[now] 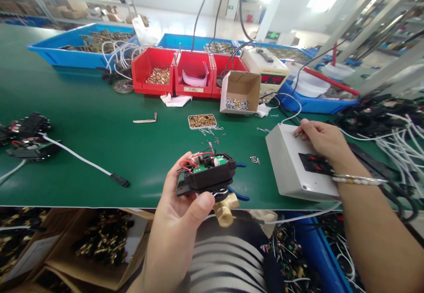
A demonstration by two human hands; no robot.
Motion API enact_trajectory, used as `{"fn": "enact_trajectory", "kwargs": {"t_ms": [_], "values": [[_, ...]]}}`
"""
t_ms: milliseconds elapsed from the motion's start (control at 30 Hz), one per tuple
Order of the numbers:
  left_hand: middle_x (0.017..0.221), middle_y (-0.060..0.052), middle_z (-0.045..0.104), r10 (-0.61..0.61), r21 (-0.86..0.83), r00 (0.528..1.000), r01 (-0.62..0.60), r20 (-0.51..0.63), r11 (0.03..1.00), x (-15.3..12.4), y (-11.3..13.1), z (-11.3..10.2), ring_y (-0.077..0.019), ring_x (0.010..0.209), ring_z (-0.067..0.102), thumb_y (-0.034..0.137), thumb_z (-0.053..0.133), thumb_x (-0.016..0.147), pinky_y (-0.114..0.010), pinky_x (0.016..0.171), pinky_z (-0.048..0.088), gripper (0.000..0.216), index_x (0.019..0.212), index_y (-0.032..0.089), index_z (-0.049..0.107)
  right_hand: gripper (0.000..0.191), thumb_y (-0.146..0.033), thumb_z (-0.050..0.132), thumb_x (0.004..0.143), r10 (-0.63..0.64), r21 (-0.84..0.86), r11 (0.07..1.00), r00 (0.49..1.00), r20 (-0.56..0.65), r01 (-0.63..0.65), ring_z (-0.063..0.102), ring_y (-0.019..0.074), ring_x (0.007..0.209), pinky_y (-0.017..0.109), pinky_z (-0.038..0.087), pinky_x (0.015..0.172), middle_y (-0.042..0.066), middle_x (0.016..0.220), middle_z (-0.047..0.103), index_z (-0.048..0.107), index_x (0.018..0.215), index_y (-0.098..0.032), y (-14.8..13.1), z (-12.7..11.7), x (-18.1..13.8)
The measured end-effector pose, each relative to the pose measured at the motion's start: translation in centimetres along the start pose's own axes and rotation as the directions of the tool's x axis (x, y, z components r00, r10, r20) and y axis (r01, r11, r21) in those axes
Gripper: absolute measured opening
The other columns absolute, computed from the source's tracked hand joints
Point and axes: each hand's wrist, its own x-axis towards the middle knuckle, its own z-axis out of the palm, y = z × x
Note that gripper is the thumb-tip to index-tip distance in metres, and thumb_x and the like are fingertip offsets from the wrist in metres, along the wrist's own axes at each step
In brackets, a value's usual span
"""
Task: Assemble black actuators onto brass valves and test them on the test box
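My left hand (179, 213) is wrapped around an electric valve actuator (208, 176), a black housing with its top open. A green circuit board and red wires show inside it, and a brass valve body (225, 211) sits underneath. My right hand (321, 140) rests at the grey control box (291, 169), its fingers pinched on a small metal switch (297, 135) near the top edge. Blue-handled pliers (240, 194) lie partly hidden behind the actuator. Several small screws (254, 160) lie on the green table between the actuator and the box.
Red bins (154, 87) with brass parts stand at the back, beside a cardboard box (240, 92) of clips and a power supply (266, 74). A small tray (202, 121) holds brass pieces. More actuators (33, 138) lie at left; cables (394, 151) heap at right.
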Motion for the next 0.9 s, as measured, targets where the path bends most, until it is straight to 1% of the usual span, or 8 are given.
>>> {"fn": "enact_trajectory", "kwargs": {"t_ms": [33, 100, 200, 300, 433, 567, 700, 900], "values": [[0.124, -0.008, 0.068, 0.001, -0.006, 1.000, -0.001, -0.004, 1.000, 0.20, -0.03, -0.10, -0.0229, 0.110, 0.067, 0.027, 0.078, 0.079, -0.032, 0.093, 0.056, 0.059, 0.133, 0.027, 0.054, 0.061, -0.077, 0.053, 0.078, 0.006, 0.003, 1.000, 1.000, -0.008, -0.006, 0.055, 0.0177, 0.058, 0.029, 0.041, 0.059, 0.003, 0.058, 0.060, 0.067, 0.062, -0.020, 0.06, 0.01, 0.01], [0.119, -0.008, 0.070, -0.042, -0.030, 0.999, 0.042, -0.006, 0.999, 0.51, -0.07, -0.24, -0.0216, 0.105, 0.069, 0.027, 0.073, 0.084, -0.029, 0.087, 0.058, 0.053, 0.134, 0.027, 0.054, 0.061, -0.076, 0.053, 0.079, 0.021, 0.009, 1.000, 0.999, -0.025, -0.021, 0.055, 0.0174, 0.057, 0.029, 0.040, 0.058, 0.003, 0.056, 0.059, 0.068, 0.063, -0.019, 0.16, 0.03, 0.05], [0.107, -0.010, 0.074, -0.149, -0.085, 0.988, 0.152, 0.038, 0.985, 0.71, -0.14, -0.40, -0.0215, 0.090, 0.073, 0.030, 0.068, 0.089, -0.029, 0.076, 0.060, 0.038, 0.125, 0.020, 0.062, 0.065, -0.079, 0.051, 0.079, 0.045, 0.039, 0.998, 0.999, -0.029, -0.044, 0.056, 0.0173, 0.058, 0.029, 0.043, 0.059, 0.005, 0.059, 0.063, 0.066, 0.058, -0.019, 0.24, 0.05, 0.16], [0.099, -0.012, 0.075, -0.184, -0.140, 0.978, 0.196, 0.099, 0.971, 0.68, -0.25, -0.57, -0.0214, 0.083, 0.074, 0.029, 0.065, 0.090, -0.028, 0.072, 0.060, 0.027, 0.113, 0.016, 0.069, 0.071, -0.083, 0.047, 0.078, 0.051, 0.090, 0.995, 0.999, -0.012, -0.050, 0.059, 0.0177, 0.060, 0.030, 0.049, 0.063, 0.010, 0.067, 0.070, 0.064, 0.054, -0.018, 0.29, 0.10, 0.30], [0.102, -0.014, 0.075, -0.173, -0.158, 0.974, 0.195, 0.146, 0.968, 0.56, -0.37, -0.85, -0.0234, 0.088, 0.073, 0.028, 0.061, 0.093, -0.029, 0.073, 0.059, 0.025, 0.112, 0.015, 0.071, 0.076, -0.090, 0.047, 0.071, 0.031, 0.117, 0.993, 0.999, -0.011, -0.030, 0.060, 0.0186, 0.060, 0.031, 0.051, 0.064, 0.012, 0.070, 0.072, 0.066, 0.054, -0.018, 0.57, 0.07, 0.29], [0.100, -0.014, 0.075, -0.160, -0.152, 0.977, 0.181, 0.143, 0.972, 0.35, -0.42, -1.06, -0.0245, 0.090, 0.073, 0.030, 0.058, 0.094, -0.030, 0.074, 0.059, 0.028, 0.114, 0.014, 0.071, 0.079, -0.094, 0.046, 0.065, -0.002, 0.112, 0.994, 1.000, -0.008, 0.003, 0.058, 0.0191, 0.061, 0.032, 0.049, 0.063, 0.010, 0.067, 0.070, 0.069, 0.058, -0.019, 0.83, -0.04, 0.08], [0.101, -0.014, 0.075, -0.165, -0.165, 0.977, 0.186, 0.131, 0.969, 0.26, -0.44, -0.96, -0.0244, 0.089, 0.073, 0.032, 0.059, 0.094, -0.030, 0.073, 0.060, 0.029, 0.113, 0.014, 0.071, 0.083, -0.097, 0.045, 0.060, -0.006, 0.091, 0.996, 1.000, 0.006, 0.005, 0.056, 0.0187, 0.061, 0.032, 0.047, 0.063, 0.009, 0.065, 0.067, 0.071, 0.061, -0.019, 0.83, -0.04, 0.05], [0.097, -0.013, 0.076, -0.174, -0.198, 0.975, 0.200, 0.141, 0.960, 0.26, -0.35, -0.66, -0.0209, 0.085, 0.074, 0.026, 0.054, 0.097, -0.025, 0.071, 0.060, 0.026, 0.104, 0.015, 0.075, 0.083, -0.097, 0.042, 0.062, -0.002, 0.068, 0.998, 1.000, 0.018, 0.000, 0.056, 0.0195, 0.063, 0.033, 0.046, 0.064, 0.008, 0.063, 0.064, 0.069, 0.061, -0.019, 0.73, -0.02, 0.08]]}}
